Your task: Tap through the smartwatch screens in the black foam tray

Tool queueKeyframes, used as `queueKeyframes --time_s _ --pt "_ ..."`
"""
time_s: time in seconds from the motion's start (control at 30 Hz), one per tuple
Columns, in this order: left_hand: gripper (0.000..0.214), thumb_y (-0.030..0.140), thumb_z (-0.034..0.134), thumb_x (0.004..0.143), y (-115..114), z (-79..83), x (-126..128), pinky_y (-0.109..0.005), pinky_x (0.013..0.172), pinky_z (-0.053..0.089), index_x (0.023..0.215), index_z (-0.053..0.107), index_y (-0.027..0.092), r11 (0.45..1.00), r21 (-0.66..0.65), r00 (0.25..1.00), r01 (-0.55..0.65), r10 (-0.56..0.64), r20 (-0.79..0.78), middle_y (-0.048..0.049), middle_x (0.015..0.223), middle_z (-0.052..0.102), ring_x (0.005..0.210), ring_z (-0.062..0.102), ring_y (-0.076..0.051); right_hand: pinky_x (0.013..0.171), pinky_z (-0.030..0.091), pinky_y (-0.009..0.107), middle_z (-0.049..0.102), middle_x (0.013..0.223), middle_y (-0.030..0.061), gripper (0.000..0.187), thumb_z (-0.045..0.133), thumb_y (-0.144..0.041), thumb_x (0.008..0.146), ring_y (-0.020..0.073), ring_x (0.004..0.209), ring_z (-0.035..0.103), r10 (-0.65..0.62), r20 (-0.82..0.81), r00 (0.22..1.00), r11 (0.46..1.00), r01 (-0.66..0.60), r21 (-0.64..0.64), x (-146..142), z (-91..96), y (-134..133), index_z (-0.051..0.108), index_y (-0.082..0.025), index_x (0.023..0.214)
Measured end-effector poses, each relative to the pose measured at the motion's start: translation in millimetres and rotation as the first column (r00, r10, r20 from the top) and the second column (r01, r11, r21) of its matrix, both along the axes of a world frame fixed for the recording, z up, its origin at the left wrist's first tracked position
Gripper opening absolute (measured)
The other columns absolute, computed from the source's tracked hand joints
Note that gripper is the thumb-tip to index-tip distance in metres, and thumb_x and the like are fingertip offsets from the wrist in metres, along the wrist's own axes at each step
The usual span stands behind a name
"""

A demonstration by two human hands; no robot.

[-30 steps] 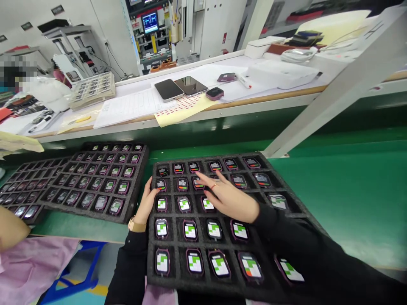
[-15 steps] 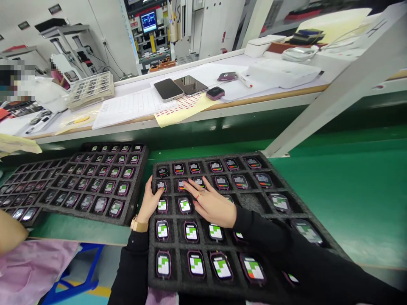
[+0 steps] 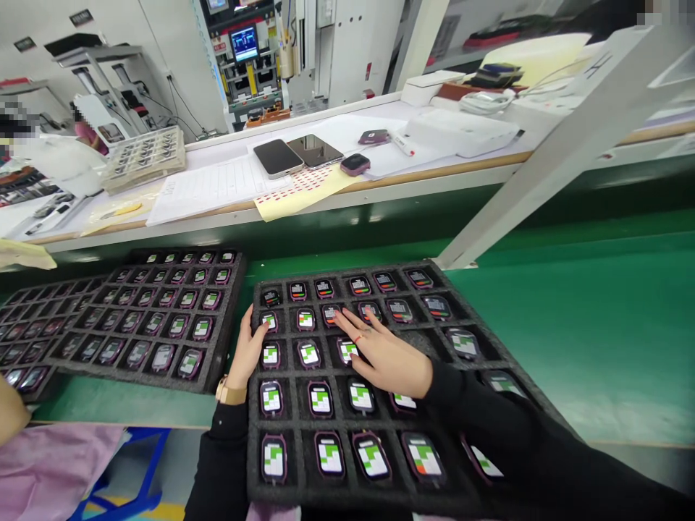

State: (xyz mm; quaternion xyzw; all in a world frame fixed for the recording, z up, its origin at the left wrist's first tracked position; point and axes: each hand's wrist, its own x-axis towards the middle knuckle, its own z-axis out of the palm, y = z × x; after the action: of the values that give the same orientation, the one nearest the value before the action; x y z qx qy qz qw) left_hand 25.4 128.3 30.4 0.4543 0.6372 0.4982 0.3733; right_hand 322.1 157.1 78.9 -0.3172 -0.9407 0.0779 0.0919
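A black foam tray [image 3: 296,369] holds rows of smartwatches with purple cases, each in its own pocket. My left hand [image 3: 247,354] grips the tray's left wall, its thumb bent over onto a watch [image 3: 270,322] in the second row. Stretched and spread, the fingers of my right hand [image 3: 391,358] reach over the tray. A fingertip touches the lit screen of the third watch [image 3: 329,315] in that row. Just left of it, a watch [image 3: 305,319] shows a white and green screen. My right forearm covers part of the tray's right side.
Two more foam trays of watches [image 3: 220,318] [image 3: 32,307] stand to the left, near another person's arm [image 3: 11,412]. Behind, a shelf bears two phones [image 3: 278,158] [image 3: 315,150], papers and a loose watch [image 3: 355,164]. A white slanted post [image 3: 510,184] meets the green table [image 3: 613,325].
My right hand has shifted right, from the second watch to the third in its row. The first two watches' screens there turned from dark lists to white and green.
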Motion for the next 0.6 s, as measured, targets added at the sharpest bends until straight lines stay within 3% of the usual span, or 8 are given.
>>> queueKeyframes --time_s 0.2,0.4,0.6 --pt "0.055 0.034 0.058 0.088 0 7.7 3 -0.042 0.122 0.025 0.141 0.045 0.024 1.000 -0.004 1.000 -0.017 0.017 -0.014 -0.0077 0.152 0.044 0.143 0.037 -0.025 0.113 0.031 0.063 0.041 0.147 0.0240 0.073 0.035 -0.013 0.094 0.0315 0.142 0.028 -0.083 -0.005 0.997 0.995 0.083 0.051 32 3.8 0 0.000 -0.001 0.156" --pt "0.056 0.035 0.058 0.088 1 10.7 4 -0.042 0.122 0.026 0.141 0.044 0.022 1.000 -0.012 1.000 -0.013 0.012 -0.010 -0.0085 0.152 0.044 0.142 0.038 -0.025 0.111 0.034 0.063 0.041 0.145 0.0285 0.067 0.033 -0.011 0.093 0.0327 0.140 0.033 -0.171 0.030 0.985 0.982 0.168 0.088 53 -2.2 -3 0.008 0.002 0.154" --pt "0.055 0.038 0.058 0.089 0 16.6 4 -0.041 0.122 0.026 0.140 0.045 0.022 1.000 -0.030 1.000 -0.008 0.007 -0.020 -0.0081 0.151 0.045 0.141 0.039 -0.025 0.110 0.033 0.065 0.039 0.148 0.0241 0.074 0.030 -0.013 0.097 0.0317 0.142 0.028 -0.229 0.004 0.973 0.972 0.229 0.059 68 -5.0 -11 -0.015 -0.008 0.154"
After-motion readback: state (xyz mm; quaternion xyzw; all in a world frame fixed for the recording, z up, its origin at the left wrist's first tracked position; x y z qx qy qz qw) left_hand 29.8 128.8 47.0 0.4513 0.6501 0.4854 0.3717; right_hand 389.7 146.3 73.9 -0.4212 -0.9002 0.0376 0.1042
